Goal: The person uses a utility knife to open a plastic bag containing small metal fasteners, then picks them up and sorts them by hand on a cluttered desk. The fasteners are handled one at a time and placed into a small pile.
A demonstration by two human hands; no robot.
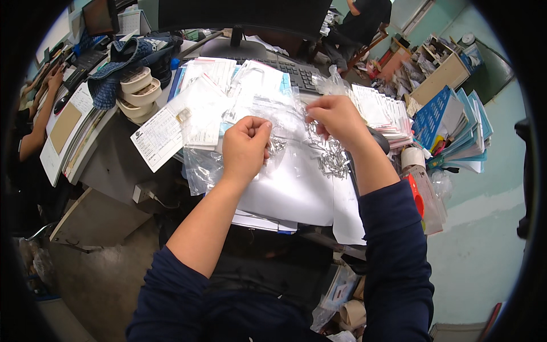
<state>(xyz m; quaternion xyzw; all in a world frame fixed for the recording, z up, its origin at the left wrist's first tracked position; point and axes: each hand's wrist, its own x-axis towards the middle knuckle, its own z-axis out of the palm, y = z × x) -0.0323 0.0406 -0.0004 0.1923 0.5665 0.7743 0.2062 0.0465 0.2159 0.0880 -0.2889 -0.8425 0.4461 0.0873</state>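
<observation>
Above the white paper on the desk, my left hand is closed, thumb against curled fingers; whatever it grips is hidden. My right hand is bent into a pinch to its right, and anything between its fingertips is too small to name. Below the right hand lies a pile of small shiny metal pieces. A smaller cluster of similar metal pieces shows right beside the left hand. Clear plastic bags lie under and around the left hand.
Printed cards and papers lie at the left, beside stacked beige trays. A keyboard and monitor stand behind. Card stacks, a blue file holder and a tape roll line the right. Other people are nearby.
</observation>
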